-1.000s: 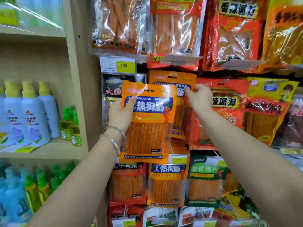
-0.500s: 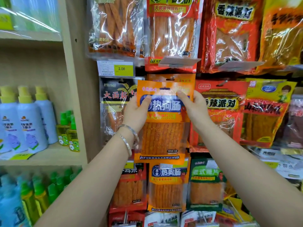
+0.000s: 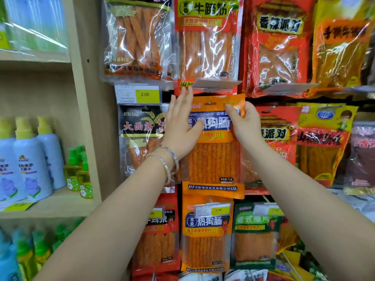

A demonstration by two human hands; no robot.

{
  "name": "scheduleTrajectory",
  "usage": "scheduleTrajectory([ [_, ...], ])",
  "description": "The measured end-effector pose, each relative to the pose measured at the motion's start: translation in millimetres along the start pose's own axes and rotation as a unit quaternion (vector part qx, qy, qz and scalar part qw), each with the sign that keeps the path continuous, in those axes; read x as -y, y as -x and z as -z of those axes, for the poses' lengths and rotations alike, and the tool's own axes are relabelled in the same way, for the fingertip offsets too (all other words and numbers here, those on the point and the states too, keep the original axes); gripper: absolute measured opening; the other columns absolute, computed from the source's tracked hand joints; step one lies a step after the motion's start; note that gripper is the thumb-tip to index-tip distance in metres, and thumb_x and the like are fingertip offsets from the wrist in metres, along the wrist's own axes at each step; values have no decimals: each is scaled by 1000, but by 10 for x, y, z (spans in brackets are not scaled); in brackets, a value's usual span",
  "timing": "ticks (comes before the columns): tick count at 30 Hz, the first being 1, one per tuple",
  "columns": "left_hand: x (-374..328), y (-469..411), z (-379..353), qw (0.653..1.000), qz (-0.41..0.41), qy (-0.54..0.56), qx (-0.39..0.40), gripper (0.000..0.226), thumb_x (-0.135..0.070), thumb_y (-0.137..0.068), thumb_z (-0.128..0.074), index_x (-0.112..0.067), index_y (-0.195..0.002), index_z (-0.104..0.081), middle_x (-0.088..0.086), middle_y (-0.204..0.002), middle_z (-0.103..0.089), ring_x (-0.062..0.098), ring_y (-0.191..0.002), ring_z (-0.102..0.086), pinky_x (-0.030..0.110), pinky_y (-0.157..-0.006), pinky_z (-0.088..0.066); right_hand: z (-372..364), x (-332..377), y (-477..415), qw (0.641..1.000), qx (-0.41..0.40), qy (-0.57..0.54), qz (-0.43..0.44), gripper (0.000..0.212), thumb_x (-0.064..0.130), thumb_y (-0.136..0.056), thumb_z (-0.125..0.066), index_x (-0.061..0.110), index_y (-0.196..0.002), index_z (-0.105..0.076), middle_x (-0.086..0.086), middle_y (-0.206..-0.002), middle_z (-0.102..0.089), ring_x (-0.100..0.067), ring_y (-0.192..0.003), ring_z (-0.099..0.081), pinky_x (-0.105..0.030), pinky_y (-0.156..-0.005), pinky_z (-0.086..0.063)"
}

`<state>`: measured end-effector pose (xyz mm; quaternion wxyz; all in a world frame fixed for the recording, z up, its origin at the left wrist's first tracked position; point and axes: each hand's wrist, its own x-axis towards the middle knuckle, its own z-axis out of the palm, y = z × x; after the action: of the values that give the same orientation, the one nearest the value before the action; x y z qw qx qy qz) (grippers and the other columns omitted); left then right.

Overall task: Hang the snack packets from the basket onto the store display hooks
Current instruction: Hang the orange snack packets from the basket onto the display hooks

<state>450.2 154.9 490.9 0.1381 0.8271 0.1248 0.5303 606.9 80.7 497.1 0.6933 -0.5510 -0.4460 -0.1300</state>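
Packet [image 3: 213,165] raised higher than before, upright, long axis vertical, top corner pinched by right hand [image 3: 245,124], left hand [image 3: 181,126] now flattened against it, fingers straight.

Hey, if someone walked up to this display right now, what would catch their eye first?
Dead centre, an orange packet is held up by two hands: the right hand pinches its top right corner, and the left hand lies flat on its left edge. All around hang glossy red and orange snack packets, and blue bottles with yellow caps stand on the wooden shelf at left.
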Motion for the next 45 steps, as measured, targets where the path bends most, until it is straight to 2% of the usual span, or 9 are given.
scheduleTrajectory([
  [5,59,31,-7,1000,2,20,0,75,-23,-91,-51,-32,-149,-4,-5,-158,-2,18,-145,6,39,-115,0,-45,-89,-67,999,8,41,-20,36,36,-91,-58,2,-82,-50,-4,-78,-48,-15,-70,-45,-31,-63,-34],
  [9,162,152,-130,999,7,44,23,78,-25,-90,-53,-37,-148,-2,-10,-158,2,9,-145,4,36,-115,-2,-43,-200,31,997,-23,66,-15,25,37,-88,-62,16,-95,-51,12,-80,-53,-4,-72,-52,-22,-64,-41],
  [13,399,481,-412,994,23,20,106,76,-26,-91,-52,-36,-148,-3,-14,-155,10,3,-141,12,39,-117,-1,22,-406,265,987,-41,146,48,57,26,-82,-69,15,-130,-39,-1,-115,-50,-14,-99,-53,-23,-86,-44],
  [16,598,741,-623,986,50,-20,158,78,-30,-90,-53,-31,-149,-2,-16,-150,24,2,-135,23,36,-113,2,108,-621,441,926,-17,330,185,65,25,-80,-69,14,-138,-41,-14,-137,-43,-27,-126,-41,-42,-101,-37],
  [20,723,924,-857,971,94,-93,201,84,-32,-88,-55,-23,-150,2,-11,-139,41,9,-134,28,38,-115,-5,135,-831,528,811,88,500,290,62,28,-80,-70,17,-137,-48,-11,-146,-42,-33,-135,-37,-50,-108,-29],
  [26,786,762,-1020,954,136,-101,246,89,-33,-87,-56,-17,-149,5,-2,-144,40,21,-139,27,39,-114,-13,0,-874,378,723,164,627,239,61,23,-91,-52,18,-147,-29,-10,-155,-24,-26,-144,-19,-44,-117,-9],
  [33,872,555,-1120,936,162,-145,277,92,-37,-86,-56,-10,-149,5,10,-150,34,29,-141,22,41,-115,-11,-195,-827,193,669,235,684,173,57,19,-100,-32,19,-151,-7,-9,-159,-3,-22,-147,-4,-42,-116,3],
  [40,788,537,-974,931,179,-129,292,89,-41,-85,-55,-7,-149,-4,11,-152,29,31,-143,15,35,-116,-2,-164,-592,154,677,250,669,178,52,17,-96,-37,19,-147,-26,-8,-154,-27,-25,-145,-14,-42,-115,-8],
  [45,571,735,-712,944,174,-46,276,73,-34,-88,-56,-9,-148,-22,12,-157,-5,22,-144,-10,26,-113,-12,73,-292,549,776,240,568,134,46,27,-90,-48,20,-135,-44,-6,-130,-54,-28,-124,-45,-41,-99,-34],
])
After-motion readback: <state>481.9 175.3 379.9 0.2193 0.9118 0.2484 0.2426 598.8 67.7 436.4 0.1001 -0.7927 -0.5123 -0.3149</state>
